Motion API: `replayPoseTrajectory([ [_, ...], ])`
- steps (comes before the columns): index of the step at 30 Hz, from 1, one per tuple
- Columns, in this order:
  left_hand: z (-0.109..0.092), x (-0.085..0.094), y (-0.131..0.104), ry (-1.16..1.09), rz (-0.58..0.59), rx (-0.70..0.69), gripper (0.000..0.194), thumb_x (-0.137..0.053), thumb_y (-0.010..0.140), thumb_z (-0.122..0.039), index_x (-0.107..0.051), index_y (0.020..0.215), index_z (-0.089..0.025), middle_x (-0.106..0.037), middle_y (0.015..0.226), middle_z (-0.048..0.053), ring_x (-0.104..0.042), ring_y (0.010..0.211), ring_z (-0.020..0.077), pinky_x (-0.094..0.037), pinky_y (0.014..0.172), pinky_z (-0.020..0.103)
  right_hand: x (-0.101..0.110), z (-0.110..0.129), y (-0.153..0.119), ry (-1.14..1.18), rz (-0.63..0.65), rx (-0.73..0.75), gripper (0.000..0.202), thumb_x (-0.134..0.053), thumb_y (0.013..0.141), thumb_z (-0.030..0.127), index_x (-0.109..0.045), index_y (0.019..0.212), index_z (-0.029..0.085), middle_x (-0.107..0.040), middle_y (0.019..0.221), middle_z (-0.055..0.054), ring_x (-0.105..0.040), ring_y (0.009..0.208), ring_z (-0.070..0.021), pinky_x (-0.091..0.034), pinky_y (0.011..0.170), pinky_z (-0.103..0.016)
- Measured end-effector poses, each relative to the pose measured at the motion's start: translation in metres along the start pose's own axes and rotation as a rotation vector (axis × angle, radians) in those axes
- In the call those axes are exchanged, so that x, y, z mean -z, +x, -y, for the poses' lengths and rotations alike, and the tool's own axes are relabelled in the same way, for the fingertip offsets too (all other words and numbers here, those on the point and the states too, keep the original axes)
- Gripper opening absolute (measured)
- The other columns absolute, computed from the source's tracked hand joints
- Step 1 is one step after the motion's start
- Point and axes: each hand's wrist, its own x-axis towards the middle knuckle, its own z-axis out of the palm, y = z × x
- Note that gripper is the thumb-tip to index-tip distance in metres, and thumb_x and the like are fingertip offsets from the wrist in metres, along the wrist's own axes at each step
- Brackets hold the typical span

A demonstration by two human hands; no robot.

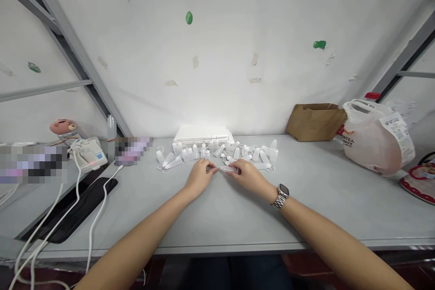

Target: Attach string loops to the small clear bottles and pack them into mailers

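Just in front of a spread of small white plastic bottles [236, 153], both hands meet over the grey table. My right hand [247, 176] is closed on a small translucent bottle [229, 169], whose narrow tip points left. My left hand [200, 176] is closed near that tip, fingertips pinched together; what they hold, if anything, is too small to make out. Several bottles have thin loops attached. Some stand upright and others lie down.
Behind the bottles is a white box [203, 133]. A cardboard box [314, 122] and a white plastic bag [374, 140] stand at the right. White cables, a black pouch [84, 208] and a power strip [89, 154] occupy the left.
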Motion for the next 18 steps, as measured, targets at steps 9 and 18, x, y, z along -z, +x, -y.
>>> replayPoseTrajectory([
  [9,-0.016,0.009,-0.003,-0.458,0.039,0.207,0.016,-0.066,0.065,-0.031,-0.064,0.073,-0.017,-0.061,0.078,0.004,-0.053,0.074,0.0167,-0.039,0.069,0.029,0.002,0.001,0.0,0.143,-0.161,-0.029,0.024,-0.052,0.082,0.035,-0.062,0.095,0.017,-0.06,0.079,-0.006,-0.054,0.07,-0.0169,-0.043,0.064,-0.03],
  [18,-0.023,0.014,-0.004,-1.356,0.144,0.512,0.008,-0.068,0.066,-0.014,-0.066,0.074,-0.014,-0.062,0.075,0.003,-0.057,0.072,0.0087,-0.041,0.063,0.019,0.004,0.016,-0.005,0.289,-0.185,0.063,0.022,-0.048,0.085,0.033,-0.059,0.1,0.02,-0.061,0.085,-0.005,-0.055,0.075,-0.0158,-0.045,0.071,-0.03],
])
